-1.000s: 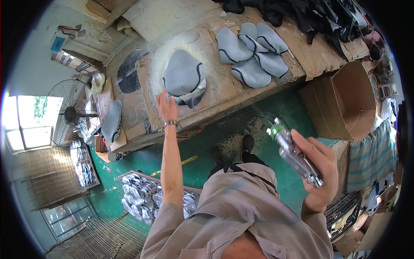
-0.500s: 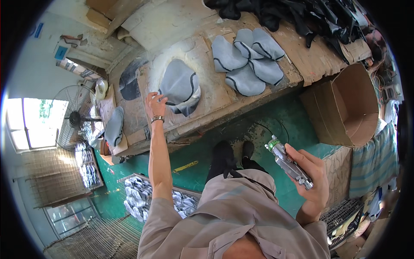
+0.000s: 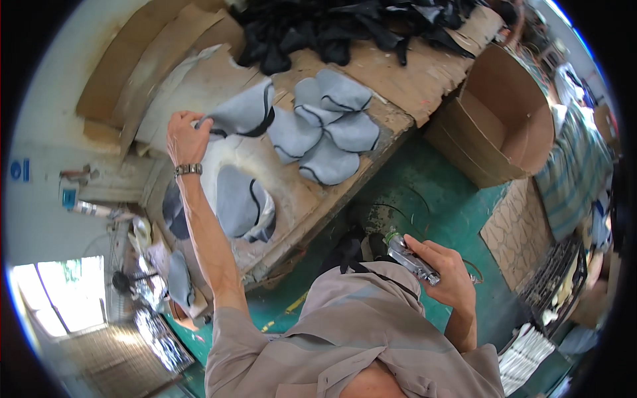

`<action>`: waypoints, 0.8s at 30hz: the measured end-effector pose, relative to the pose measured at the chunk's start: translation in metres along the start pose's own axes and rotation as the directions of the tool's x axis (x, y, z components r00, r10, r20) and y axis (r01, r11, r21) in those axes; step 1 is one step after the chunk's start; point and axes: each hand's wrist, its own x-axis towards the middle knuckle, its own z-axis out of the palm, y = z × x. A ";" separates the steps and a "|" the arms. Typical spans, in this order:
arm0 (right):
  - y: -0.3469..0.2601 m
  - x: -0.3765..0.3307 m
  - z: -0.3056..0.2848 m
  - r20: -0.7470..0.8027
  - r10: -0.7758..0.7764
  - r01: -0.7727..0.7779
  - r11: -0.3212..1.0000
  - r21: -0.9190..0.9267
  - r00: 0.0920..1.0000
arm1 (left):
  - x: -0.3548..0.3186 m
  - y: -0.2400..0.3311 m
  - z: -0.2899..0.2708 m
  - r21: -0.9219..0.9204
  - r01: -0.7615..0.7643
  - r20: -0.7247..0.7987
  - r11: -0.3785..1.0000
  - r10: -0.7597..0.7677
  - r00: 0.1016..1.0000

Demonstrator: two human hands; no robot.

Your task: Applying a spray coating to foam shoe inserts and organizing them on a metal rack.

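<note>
My left hand [image 3: 189, 138], a watch on its wrist, pinches one end of a grey fabric piece with a black edge [image 3: 242, 109] and holds it up over the workbench [image 3: 298, 219]. Below it, a similar grey piece [image 3: 235, 199] lies on a whitish, stained patch of the board. My right hand [image 3: 451, 268] is wrapped around a metal spray gun with a green end [image 3: 411, 260], held low in front of my body, off the bench. Several more grey pieces [image 3: 342, 132] lie overlapping to the right of the held one.
Black, glossy pieces [image 3: 325, 33] are heaped at the bench's far side. An open cardboard box [image 3: 458, 136] stands to the right, beside a striped cloth [image 3: 574, 166]. At left are another grey piece [image 3: 179, 278] and a fan [image 3: 121, 282]. A thin hose [image 3: 474, 270] shows near my right hand.
My left hand has lifted a grey piece off the stack and carried it away from me, towards the bench's far side. The spray gun has come closer to my body. My view has turned.
</note>
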 end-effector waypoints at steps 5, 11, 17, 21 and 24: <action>0.005 -0.005 0.004 -0.092 0.180 -0.184 0.982 -0.034 0.979 | 0.086 0.083 0.084 -0.129 -0.138 -0.298 0.982 0.094 0.950; 0.009 -0.014 0.016 -0.233 0.344 -0.352 0.936 0.012 0.910 | 0.109 0.212 0.198 -0.260 -0.210 -0.386 0.942 0.098 0.917; 0.012 -0.018 0.030 -0.328 0.413 -0.402 0.910 0.103 0.850 | 0.028 0.321 0.298 -0.319 -0.207 -0.127 0.925 0.175 0.976; 0.011 -0.020 0.031 -0.310 0.442 -0.432 0.896 0.104 0.842 | -0.051 0.359 0.352 -0.108 -0.230 0.426 0.967 0.254 0.868; 0.008 -0.023 0.029 -0.323 0.417 -0.400 0.908 0.120 0.849 | -0.087 0.363 0.366 -0.164 -0.151 0.535 0.975 0.216 0.817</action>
